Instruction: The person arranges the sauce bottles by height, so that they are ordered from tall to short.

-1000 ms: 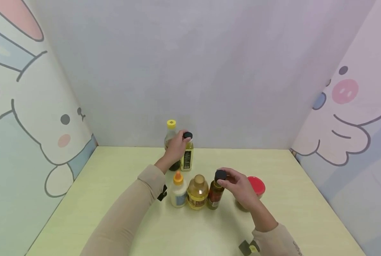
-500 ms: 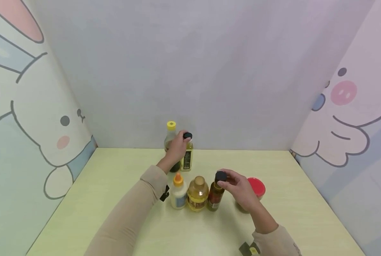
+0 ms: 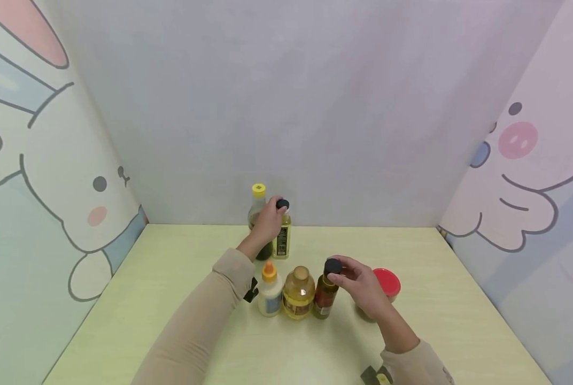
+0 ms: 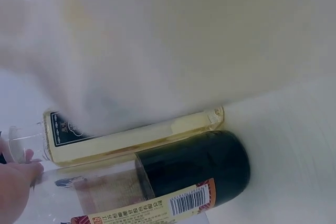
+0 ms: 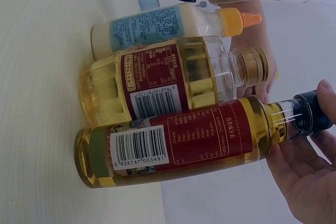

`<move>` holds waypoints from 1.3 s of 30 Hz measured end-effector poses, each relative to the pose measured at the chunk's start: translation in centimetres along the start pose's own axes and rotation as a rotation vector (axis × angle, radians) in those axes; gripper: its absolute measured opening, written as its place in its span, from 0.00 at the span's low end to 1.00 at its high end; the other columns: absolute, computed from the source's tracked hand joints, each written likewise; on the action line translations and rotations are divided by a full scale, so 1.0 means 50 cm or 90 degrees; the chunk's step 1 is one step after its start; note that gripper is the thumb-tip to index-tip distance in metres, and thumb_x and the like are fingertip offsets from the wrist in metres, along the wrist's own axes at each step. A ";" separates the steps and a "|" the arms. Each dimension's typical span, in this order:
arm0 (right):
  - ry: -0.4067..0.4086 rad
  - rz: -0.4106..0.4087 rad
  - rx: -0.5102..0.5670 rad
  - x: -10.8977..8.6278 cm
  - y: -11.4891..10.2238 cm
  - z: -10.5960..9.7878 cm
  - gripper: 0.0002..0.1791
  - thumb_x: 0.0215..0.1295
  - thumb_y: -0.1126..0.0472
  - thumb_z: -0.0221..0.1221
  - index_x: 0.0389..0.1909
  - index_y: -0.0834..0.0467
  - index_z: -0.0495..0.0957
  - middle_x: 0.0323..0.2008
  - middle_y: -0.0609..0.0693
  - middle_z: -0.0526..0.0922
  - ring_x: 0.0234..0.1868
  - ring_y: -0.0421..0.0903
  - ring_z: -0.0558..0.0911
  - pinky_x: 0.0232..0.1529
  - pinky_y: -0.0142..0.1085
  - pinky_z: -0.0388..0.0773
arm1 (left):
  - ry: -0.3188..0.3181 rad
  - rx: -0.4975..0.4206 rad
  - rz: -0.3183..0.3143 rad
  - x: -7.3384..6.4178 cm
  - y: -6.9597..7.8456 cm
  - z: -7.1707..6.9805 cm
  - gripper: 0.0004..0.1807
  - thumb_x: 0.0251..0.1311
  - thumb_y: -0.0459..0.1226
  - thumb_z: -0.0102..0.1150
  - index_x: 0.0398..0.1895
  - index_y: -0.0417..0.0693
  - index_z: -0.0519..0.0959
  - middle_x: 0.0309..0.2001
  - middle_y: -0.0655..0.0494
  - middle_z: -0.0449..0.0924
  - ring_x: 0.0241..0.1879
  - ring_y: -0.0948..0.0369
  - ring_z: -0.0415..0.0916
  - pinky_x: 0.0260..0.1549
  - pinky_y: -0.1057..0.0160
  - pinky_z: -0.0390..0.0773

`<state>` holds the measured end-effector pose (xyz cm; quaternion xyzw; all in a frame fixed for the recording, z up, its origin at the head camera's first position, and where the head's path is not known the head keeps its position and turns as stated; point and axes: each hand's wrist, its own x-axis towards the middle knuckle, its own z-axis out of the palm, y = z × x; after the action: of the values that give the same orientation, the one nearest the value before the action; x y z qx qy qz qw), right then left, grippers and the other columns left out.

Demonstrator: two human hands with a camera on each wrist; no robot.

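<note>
At the back of the table my left hand (image 3: 267, 222) pinches the black cap of a square bottle of pale yellow liquid (image 3: 281, 243). Right beside it, partly behind that hand, stands a dark-liquid bottle (image 4: 194, 166) with a yellow cap. Nearer the front, my right hand (image 3: 363, 283) grips the black-capped neck of a slim oil bottle (image 5: 184, 145) with a red label. This bottle stands upright at the right end of a row. To its left are a rounder gold-capped oil bottle (image 3: 298, 299) and a white squeeze bottle (image 3: 269, 297) with an orange tip.
A jar with a red lid (image 3: 387, 282) stands to the right, partly hidden by my right hand. Behind the table (image 3: 180, 267) rises a pale wall (image 3: 286, 107). Side panels carry a rabbit drawing (image 3: 65, 214) and a pig drawing (image 3: 517, 176). A pale blur fills the upper left wrist view.
</note>
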<state>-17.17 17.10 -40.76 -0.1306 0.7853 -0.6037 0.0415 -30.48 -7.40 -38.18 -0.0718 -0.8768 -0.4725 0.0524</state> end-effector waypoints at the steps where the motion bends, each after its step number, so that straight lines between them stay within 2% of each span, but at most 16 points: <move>1: 0.001 0.000 0.000 0.000 0.000 0.000 0.24 0.63 0.61 0.66 0.59 0.64 0.74 0.48 0.59 0.80 0.49 0.53 0.80 0.52 0.41 0.77 | 0.000 0.003 0.000 0.000 0.000 0.001 0.25 0.77 0.41 0.40 0.72 0.40 0.58 0.67 0.40 0.65 0.63 0.47 0.66 0.59 0.49 0.69; 9: -0.006 -0.002 0.005 0.000 0.000 -0.002 0.25 0.63 0.62 0.66 0.59 0.64 0.74 0.49 0.59 0.80 0.50 0.53 0.80 0.52 0.41 0.77 | -0.002 -0.032 -0.008 -0.008 0.004 -0.001 0.29 0.77 0.43 0.41 0.75 0.41 0.52 0.68 0.39 0.63 0.65 0.47 0.63 0.60 0.50 0.68; 20: -0.006 0.002 -0.006 -0.001 -0.003 -0.002 0.24 0.63 0.62 0.65 0.59 0.64 0.74 0.48 0.59 0.80 0.49 0.53 0.80 0.53 0.42 0.77 | -0.008 -0.055 0.039 -0.042 -0.006 -0.009 0.34 0.77 0.44 0.41 0.76 0.35 0.44 0.73 0.36 0.50 0.70 0.44 0.53 0.65 0.49 0.59; 27: -0.003 0.000 -0.007 0.002 -0.002 -0.001 0.25 0.63 0.62 0.66 0.59 0.65 0.74 0.48 0.59 0.80 0.49 0.53 0.80 0.53 0.43 0.77 | -0.026 -0.076 0.050 -0.068 -0.011 -0.021 0.36 0.77 0.47 0.41 0.77 0.38 0.44 0.74 0.38 0.48 0.70 0.45 0.53 0.65 0.50 0.59; 34: -0.004 -0.003 0.001 0.003 0.001 -0.001 0.25 0.63 0.63 0.66 0.59 0.66 0.74 0.48 0.59 0.80 0.49 0.53 0.80 0.52 0.42 0.77 | -0.060 -0.100 0.073 -0.097 -0.020 -0.030 0.37 0.76 0.47 0.41 0.76 0.37 0.43 0.75 0.40 0.45 0.72 0.49 0.47 0.67 0.54 0.54; 39: -0.001 0.000 0.001 0.003 0.001 -0.002 0.24 0.63 0.63 0.65 0.59 0.66 0.74 0.48 0.59 0.80 0.49 0.54 0.80 0.52 0.42 0.77 | -0.083 -0.115 0.066 -0.116 -0.026 -0.034 0.36 0.76 0.48 0.42 0.77 0.38 0.44 0.75 0.42 0.47 0.72 0.50 0.50 0.66 0.54 0.57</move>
<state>-17.35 17.16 -40.76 -0.1313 0.7847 -0.6043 0.0421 -24.95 -9.97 -39.26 -0.1519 -0.8273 -0.5406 0.0126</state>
